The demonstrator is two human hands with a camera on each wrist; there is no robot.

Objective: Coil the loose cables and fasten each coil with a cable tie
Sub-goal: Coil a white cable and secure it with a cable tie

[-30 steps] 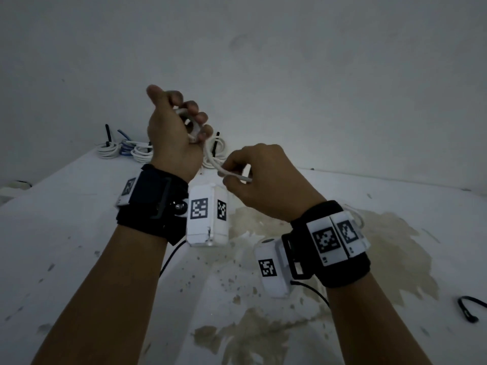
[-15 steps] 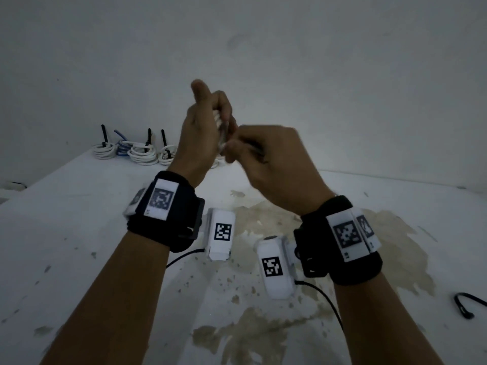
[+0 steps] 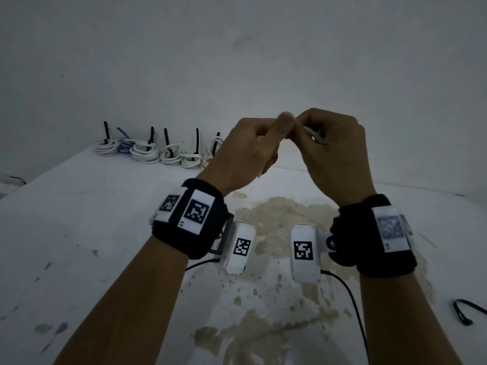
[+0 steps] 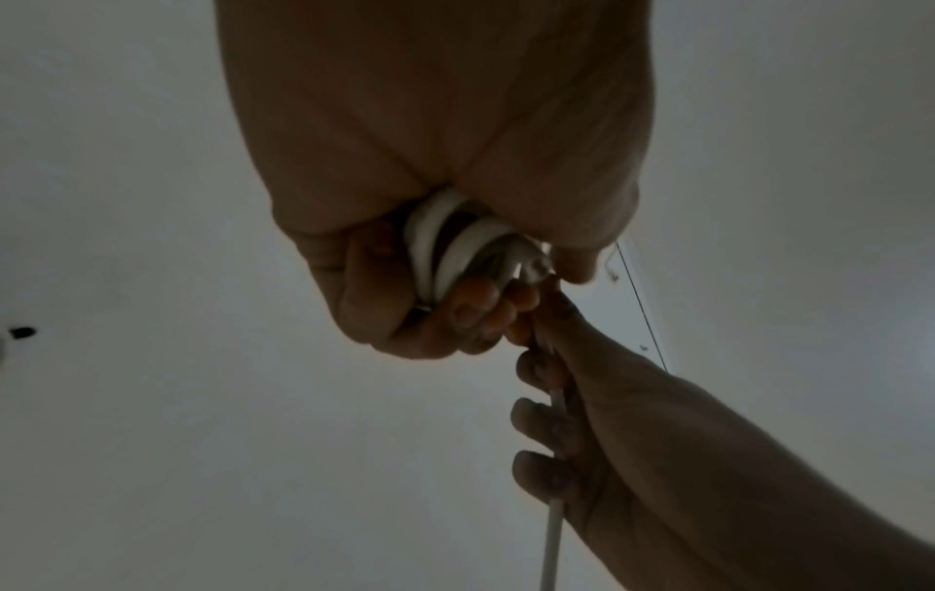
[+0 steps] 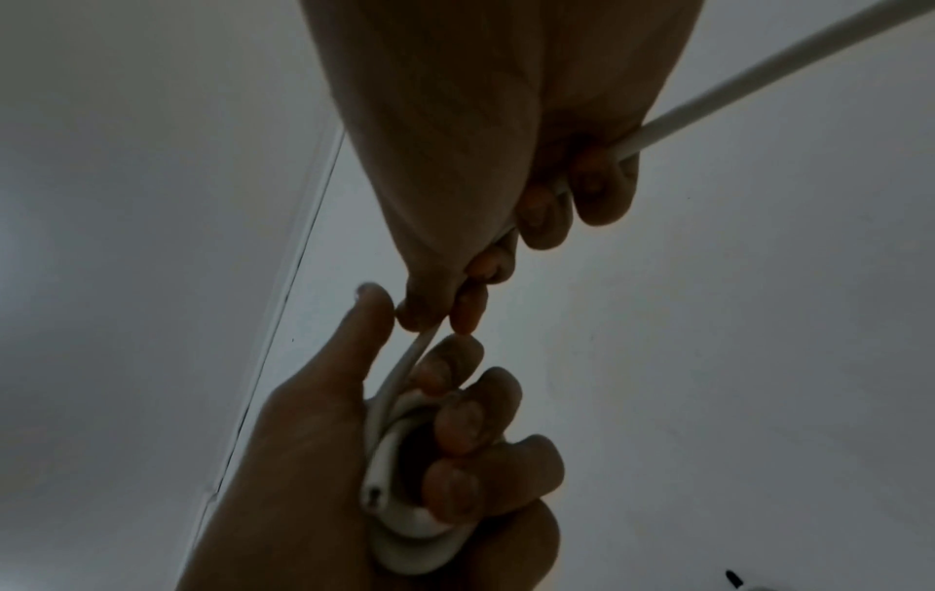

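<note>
Far left at the back of the table [image 3: 79, 219], there's a row of tied coils [image 3: 147, 151] against the wall, white mostly with one blue, each with a black tie tail sticking up.

Moving in, the left hand [image 3: 245, 151] is raised above the table, fingers [image 5: 470, 424] curled around a small white coil [image 5: 400, 516] tucked in the palm. The wrist views show a few loops bunched in there, with a cut cable end poking out by the fingertips. The thumb stands fairly straight beside the strand leaving the coil.

Right next to it, basically touching, the right hand [image 3: 332, 151] pinches the same cable [image 4: 551, 532] between thumb and forefinger just past the coil. The other fingers [image 4: 536, 424] wrap loosely round the strand, and the loose length runs out the far side of the fist and off frame.

Far right, near the table's edge, lies a black tie [image 3: 466, 312], well apart from both hands.
</note>
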